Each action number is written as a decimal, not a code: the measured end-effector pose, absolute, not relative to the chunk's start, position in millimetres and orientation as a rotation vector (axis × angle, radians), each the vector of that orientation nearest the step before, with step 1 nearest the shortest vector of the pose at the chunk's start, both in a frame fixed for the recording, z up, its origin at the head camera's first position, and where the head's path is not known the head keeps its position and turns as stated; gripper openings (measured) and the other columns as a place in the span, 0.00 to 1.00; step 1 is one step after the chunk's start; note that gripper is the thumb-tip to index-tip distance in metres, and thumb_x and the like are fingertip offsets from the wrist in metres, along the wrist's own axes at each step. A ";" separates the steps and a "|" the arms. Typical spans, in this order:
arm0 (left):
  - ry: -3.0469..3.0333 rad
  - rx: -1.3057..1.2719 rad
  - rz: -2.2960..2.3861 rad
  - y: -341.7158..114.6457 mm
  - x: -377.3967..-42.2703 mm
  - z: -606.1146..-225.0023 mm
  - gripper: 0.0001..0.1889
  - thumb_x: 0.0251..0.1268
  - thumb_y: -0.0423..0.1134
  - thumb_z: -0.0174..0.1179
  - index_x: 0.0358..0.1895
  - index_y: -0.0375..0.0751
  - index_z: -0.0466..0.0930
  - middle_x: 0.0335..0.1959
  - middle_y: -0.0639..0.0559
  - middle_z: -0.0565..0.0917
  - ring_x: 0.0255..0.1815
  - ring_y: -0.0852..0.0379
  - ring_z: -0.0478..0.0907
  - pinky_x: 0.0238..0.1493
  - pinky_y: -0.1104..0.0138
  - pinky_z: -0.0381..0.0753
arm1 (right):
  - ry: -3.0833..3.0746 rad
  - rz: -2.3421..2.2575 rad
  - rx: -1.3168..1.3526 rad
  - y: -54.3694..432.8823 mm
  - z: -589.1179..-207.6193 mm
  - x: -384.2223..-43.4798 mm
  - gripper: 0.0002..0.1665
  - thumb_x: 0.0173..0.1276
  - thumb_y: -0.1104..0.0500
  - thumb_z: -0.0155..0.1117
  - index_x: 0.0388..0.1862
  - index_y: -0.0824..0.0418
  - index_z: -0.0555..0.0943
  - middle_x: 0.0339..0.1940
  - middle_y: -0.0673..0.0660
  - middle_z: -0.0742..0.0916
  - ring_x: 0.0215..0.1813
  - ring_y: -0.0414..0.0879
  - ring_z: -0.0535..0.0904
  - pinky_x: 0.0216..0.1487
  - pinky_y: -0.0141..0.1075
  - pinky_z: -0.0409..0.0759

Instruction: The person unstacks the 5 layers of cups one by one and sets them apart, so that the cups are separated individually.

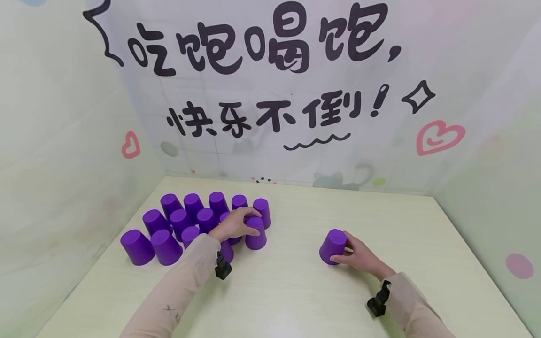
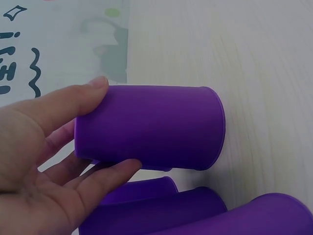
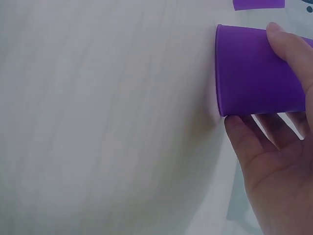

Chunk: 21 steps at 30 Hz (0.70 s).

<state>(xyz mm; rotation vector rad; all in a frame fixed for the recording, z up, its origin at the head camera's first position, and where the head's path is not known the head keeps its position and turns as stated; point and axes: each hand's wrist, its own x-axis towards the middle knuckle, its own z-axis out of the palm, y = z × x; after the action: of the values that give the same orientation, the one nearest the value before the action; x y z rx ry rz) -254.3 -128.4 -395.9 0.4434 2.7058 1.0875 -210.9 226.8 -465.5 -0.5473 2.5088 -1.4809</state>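
Observation:
My left hand (image 1: 235,223) grips an upside-down purple cup (image 1: 256,234) at the right end of a group of similar cups. In the left wrist view, thumb and fingers span the closed end of that cup (image 2: 151,127). Farther right, my right hand (image 1: 359,256) holds another upside-down purple cup (image 1: 332,246) by its side, thumb and fingers around it. The right wrist view shows this cup (image 3: 259,71) with its rim close to the tabletop. Whether either held cup touches the table, I cannot tell.
Several upside-down purple cups (image 1: 168,246) stand in rows on the left of the pale wooden table (image 1: 287,281); my left forearm hides some. One cup (image 1: 263,211) stands just behind the left hand's cup. Printed cloth walls (image 1: 296,164) enclose the back and sides.

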 end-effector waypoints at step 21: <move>2.700 0.500 1.091 -129.7 -255.7 -395.4 0.23 0.43 0.37 0.69 0.48 0.44 0.75 0.47 0.51 0.77 0.49 0.53 0.72 0.52 0.60 0.71 | 2.242 -1.545 -0.779 134.4 -438.5 -218.2 0.37 0.53 0.58 0.67 0.60 0.63 0.63 0.53 0.59 0.75 0.56 0.55 0.70 0.55 0.41 0.71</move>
<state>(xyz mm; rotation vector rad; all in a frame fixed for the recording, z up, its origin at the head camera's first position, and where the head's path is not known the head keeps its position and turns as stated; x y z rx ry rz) -255.7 -129.7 -395.4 0.5001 2.6996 1.0913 -218.2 134.4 -438.5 -0.7788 2.2422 -1.5453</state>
